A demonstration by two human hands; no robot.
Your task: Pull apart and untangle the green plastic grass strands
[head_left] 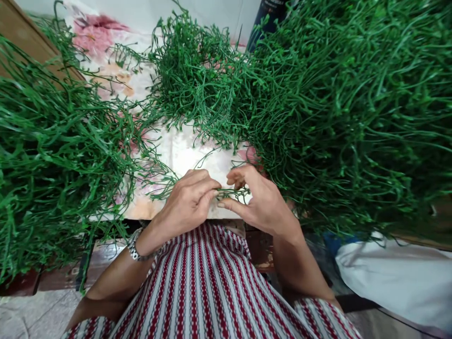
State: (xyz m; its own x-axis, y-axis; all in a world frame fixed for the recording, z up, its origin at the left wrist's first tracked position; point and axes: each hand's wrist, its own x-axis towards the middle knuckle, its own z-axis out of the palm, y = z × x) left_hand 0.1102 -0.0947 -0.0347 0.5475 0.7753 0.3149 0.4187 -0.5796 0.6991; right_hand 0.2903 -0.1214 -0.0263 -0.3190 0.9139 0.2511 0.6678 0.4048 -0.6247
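Near the table's front edge, my left hand (192,200) is closed on a few thin green stems (231,192), pinched between thumb and fingers. The stems stick out to the right, toward my right hand (259,200). That hand has its thumb and fingers apart around the stems, with a gap on either side of them. A silver watch is on my left wrist. Other green stems (160,181) lie just left of my left hand; whether some pass under the palm is hidden.
Large heaps of green plastic-looking stems lie at the left (56,165) and right (353,117), with a smaller pile (201,75) at the back. A flowered cloth (187,150) covers the table. A dark blue object (270,19) stands behind; white fabric (395,278) is at the lower right.
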